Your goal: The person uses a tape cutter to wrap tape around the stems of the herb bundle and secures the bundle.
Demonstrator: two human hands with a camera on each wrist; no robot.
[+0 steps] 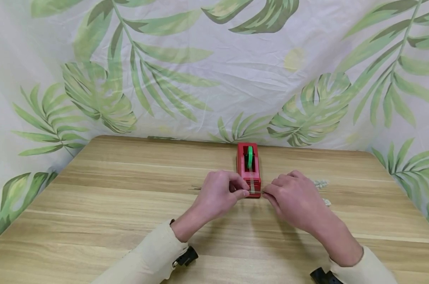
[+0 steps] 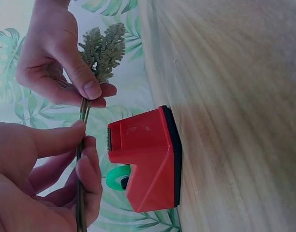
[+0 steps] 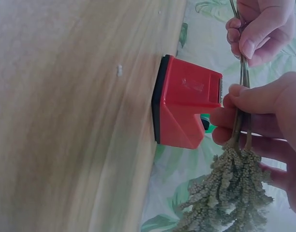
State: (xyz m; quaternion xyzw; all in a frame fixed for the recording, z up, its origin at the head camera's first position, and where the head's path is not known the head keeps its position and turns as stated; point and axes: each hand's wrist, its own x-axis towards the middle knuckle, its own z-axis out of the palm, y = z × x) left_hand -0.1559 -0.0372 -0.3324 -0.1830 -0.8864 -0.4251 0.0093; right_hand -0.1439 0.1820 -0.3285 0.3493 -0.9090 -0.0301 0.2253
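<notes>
Both hands grip a small bunch of dried flowers, with thin brown stems and grainy grey-green heads (image 3: 230,188). My left hand (image 1: 218,193) pinches the stems between thumb and fingers on the left. Closer to the heads, my right hand (image 1: 296,199) pinches the same stems (image 2: 85,108). The short bare stretch between the hands crosses in front of a red tape dispenser (image 1: 240,169), level with its toothed cutter (image 2: 109,139). A green tape core (image 1: 250,157) sits inside it, and a strip of clear tape (image 1: 252,185) runs forward over its front end.
The dispenser stands on a black base on the wood-grain table (image 1: 129,221), towards its back edge. Behind the table hangs a pale cloth (image 1: 186,79) printed with green leaves. A small white speck (image 3: 120,70) lies on the tabletop.
</notes>
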